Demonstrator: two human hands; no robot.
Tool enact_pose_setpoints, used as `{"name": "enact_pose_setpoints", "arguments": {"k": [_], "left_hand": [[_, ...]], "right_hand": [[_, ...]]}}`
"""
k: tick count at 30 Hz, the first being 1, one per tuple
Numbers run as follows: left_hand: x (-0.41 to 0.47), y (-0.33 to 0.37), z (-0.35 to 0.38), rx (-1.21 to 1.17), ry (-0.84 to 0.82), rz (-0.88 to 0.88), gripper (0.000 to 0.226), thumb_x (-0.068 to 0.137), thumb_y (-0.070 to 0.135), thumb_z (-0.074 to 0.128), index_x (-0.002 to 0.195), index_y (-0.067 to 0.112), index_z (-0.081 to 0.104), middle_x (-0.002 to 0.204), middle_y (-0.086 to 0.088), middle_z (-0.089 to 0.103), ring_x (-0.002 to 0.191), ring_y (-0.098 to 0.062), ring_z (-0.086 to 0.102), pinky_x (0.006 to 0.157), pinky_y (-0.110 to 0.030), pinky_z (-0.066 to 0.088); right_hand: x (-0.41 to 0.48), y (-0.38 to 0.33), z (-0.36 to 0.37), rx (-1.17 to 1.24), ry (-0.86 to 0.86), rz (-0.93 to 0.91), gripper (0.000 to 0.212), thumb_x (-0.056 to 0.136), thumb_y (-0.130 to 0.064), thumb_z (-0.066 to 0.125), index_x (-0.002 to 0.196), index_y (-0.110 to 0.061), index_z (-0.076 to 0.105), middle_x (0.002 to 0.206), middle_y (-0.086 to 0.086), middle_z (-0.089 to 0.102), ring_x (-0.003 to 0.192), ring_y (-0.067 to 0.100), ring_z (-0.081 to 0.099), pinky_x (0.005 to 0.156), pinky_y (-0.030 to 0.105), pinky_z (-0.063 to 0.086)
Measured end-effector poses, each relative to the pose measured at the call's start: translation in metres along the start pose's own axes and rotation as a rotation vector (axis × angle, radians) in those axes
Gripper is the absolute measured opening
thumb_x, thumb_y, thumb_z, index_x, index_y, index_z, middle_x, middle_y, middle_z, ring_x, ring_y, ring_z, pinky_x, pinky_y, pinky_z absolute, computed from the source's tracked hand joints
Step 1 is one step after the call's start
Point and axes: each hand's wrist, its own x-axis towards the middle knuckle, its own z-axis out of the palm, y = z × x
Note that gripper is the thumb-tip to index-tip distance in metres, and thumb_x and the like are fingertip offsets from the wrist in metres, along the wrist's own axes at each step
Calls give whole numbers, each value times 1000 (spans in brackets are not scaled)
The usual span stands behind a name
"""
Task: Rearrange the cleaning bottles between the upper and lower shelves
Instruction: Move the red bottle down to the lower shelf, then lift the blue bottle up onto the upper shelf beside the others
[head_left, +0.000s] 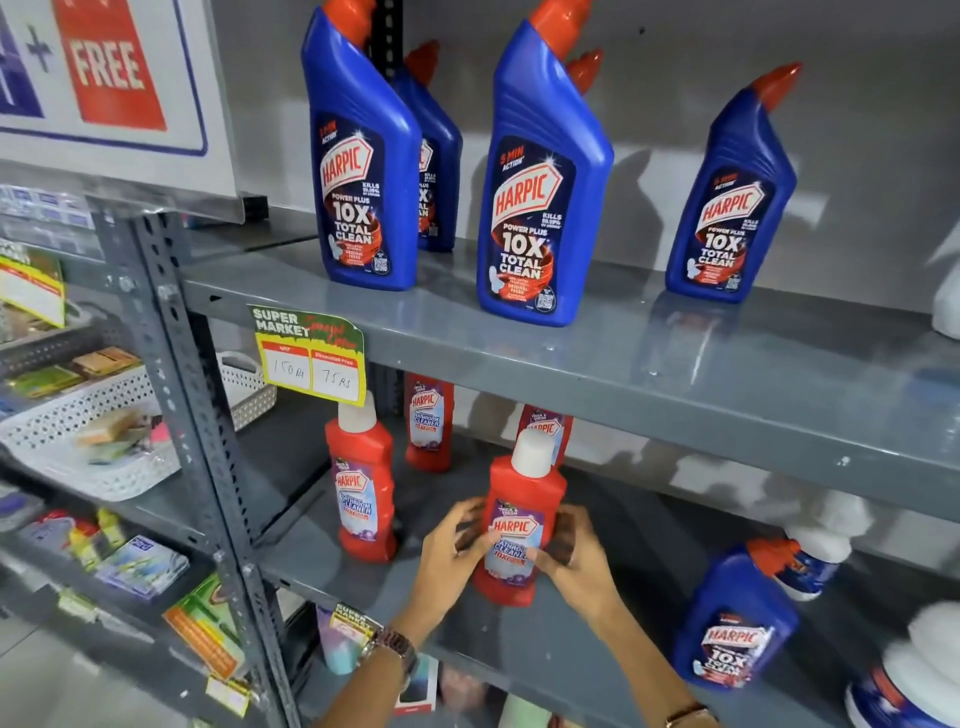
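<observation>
Red plastic Harpic bathroom-cleaner bottle with a white cap (519, 525) stands upright near the front edge of the grey metal lower shelf (613, 654), and you grip it from both sides: your left hand (454, 556) wraps its left flank, your right hand (574, 558) its right. Blue plastic Harpic bottles with red spouts (540, 182) line the grey upper shelf (675, 374). Another blue bottle (732, 618) stands on the lower shelf, far right.
</observation>
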Motion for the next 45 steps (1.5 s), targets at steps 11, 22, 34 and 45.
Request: {"name": "enact_pose_setpoints", "arguments": {"k": [11,22,34,45], "left_hand": [[-67,19,54,-69,378,124,32,85,-3,60,98,26,55,103,3,63,90,-1,63,75,-15,52],[-64,31,176,-59,-339,-8,64,80,18,71,135,18,37,135,9,44,124,-4,42,102,-22,34],[-58,29,213,-31,-268,-35,48,82,14,68,125,12,46,112,4,59,99,0,57,74,-1,44],[-59,32,209,-13,-209,-53,34,85,13,64,118,9,56,111,-6,65,95,-5,61,78,-2,45]], "right_hand": [[-81,9,-34,-60,555,-236,46,79,7,62,101,-32,51,107,1,60,103,20,57,93,28,45],[-110,46,-161,-233,564,-92,76,66,-44,54,130,-5,40,131,20,51,119,32,49,100,40,40],[-96,68,-182,-106,288,119,62,78,-9,72,131,-5,39,126,12,57,114,25,55,93,31,45],[-101,67,-172,3,428,97,43,80,-7,69,117,-9,47,106,4,60,94,18,59,73,17,49]]}}
